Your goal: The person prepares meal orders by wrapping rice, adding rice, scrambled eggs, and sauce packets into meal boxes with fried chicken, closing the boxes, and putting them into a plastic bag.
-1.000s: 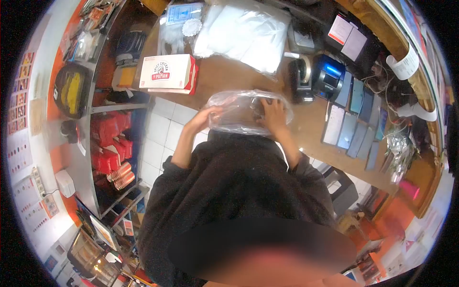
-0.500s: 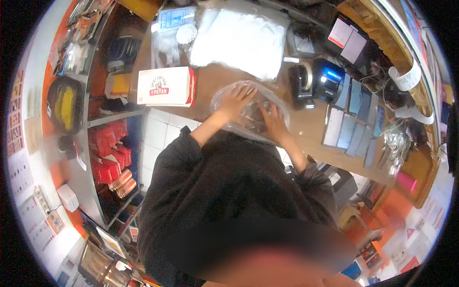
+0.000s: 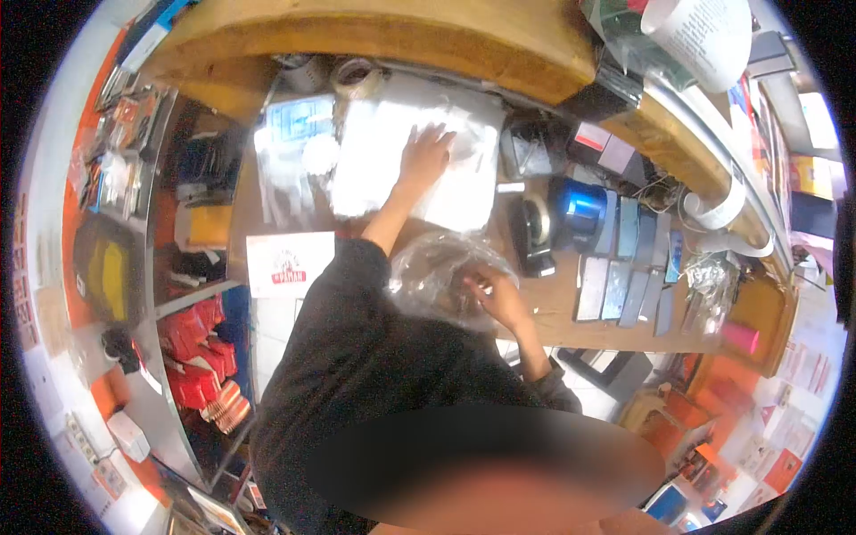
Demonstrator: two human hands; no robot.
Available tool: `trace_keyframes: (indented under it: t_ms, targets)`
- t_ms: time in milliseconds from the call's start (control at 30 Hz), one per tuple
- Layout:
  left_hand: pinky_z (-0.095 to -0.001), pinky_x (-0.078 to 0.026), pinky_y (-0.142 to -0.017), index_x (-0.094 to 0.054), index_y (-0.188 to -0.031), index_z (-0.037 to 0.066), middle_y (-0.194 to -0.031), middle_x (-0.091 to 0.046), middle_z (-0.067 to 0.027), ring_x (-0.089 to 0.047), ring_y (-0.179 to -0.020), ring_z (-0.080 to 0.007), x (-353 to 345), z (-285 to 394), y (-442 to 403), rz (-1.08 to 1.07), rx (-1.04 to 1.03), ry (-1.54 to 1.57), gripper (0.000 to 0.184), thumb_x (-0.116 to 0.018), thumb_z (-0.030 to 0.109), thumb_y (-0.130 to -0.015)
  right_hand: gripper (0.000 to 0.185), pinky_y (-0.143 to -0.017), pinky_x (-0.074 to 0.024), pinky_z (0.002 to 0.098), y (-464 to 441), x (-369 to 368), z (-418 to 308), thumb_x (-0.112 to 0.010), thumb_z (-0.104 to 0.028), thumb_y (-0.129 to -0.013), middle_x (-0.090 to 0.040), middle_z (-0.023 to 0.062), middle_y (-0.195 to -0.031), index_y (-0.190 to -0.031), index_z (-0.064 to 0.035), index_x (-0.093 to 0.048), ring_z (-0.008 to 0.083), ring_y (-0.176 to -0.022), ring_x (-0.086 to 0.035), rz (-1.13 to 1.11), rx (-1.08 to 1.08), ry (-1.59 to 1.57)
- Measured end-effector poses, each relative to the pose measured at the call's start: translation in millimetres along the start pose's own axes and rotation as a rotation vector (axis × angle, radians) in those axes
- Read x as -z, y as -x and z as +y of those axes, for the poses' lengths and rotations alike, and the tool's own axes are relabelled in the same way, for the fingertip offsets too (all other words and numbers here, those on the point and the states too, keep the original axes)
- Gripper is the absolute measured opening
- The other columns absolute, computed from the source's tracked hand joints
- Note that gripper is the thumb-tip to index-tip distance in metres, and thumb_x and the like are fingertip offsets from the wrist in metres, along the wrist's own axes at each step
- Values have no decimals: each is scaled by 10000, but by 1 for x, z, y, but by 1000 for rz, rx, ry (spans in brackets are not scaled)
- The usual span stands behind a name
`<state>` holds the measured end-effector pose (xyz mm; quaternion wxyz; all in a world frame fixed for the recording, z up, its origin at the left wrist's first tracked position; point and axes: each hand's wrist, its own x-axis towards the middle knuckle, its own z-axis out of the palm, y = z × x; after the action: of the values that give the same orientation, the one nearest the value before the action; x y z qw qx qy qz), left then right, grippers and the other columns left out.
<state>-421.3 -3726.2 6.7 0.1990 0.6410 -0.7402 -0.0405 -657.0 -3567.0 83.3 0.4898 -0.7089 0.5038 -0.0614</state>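
Note:
My left hand (image 3: 426, 159) reaches over a stack of white plastic sheets or bags (image 3: 379, 183) at the back of the table. Its fingers are stretched out over the stack, with nothing visible in them. Close to my body at the table's front edge lies a crumpled clear plastic bag (image 3: 423, 272). My right hand (image 3: 501, 301) stays at the bag's right side, fingers curled in on the plastic. Whatever is inside the bag is hard to make out.
A white and red food box (image 3: 290, 263) stands on the left. To the right are a tape dispenser (image 3: 537, 227), a blue-lit device (image 3: 575, 209) and several phones (image 3: 615, 287). A wooden ledge (image 3: 374, 40) runs along the back. Shelves with red packages (image 3: 192, 357) are at left.
My left hand has left the clear bag and moved forward onto the white stack. My right hand remains at the bag, its fingers now more curled. The camera view has shifted.

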Motion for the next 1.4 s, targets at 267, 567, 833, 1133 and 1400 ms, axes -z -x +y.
trace_keyframes:
  t_ms: [267,567,833,1133,1400]
  targets:
    - [-442,-452,-676,-589,-926,6,-823,-611,-226,-595,-770,-380,72,22,-14,-65,387,912,280,-492,267,-903,167,-572,-429,249,-42,39,-35,-549,-130,-891,-633,55,-738,-949,-3,-641,94,-647,-554,521,54,-174]
    - [-414,-401,-812,-574,-1039,103,-941,-585,-61,-568,-872,-274,29,30,13,299,280,483,345,-707,165,-727,182,-661,-470,277,-114,31,-23,-563,-112,-878,-655,117,-812,-979,19,-637,152,-705,-605,670,10,-99]
    - [-277,-430,-553,-635,-808,16,-708,-604,-84,-545,-591,-164,3,18,16,227,306,993,153,-700,145,-756,158,-737,-467,242,-142,16,-17,-572,-70,-883,-659,83,-899,-992,36,-617,116,-825,-602,760,80,-371]
    - [-263,-446,-662,-637,-868,15,-818,-618,-61,-549,-732,-122,-3,7,19,159,463,1114,144,-661,147,-814,147,-729,-484,291,-156,15,-27,-577,-89,-871,-628,138,-927,-978,4,-620,189,-831,-609,737,22,-304]
    - [-280,-433,-808,-511,-1100,-9,-1012,-568,-88,-526,-915,-151,11,0,21,727,832,1543,267,-550,168,-905,346,-955,-350,430,-162,21,-44,-581,-64,-805,-479,125,-1271,-1150,-76,-559,329,-1140,-449,531,369,424]
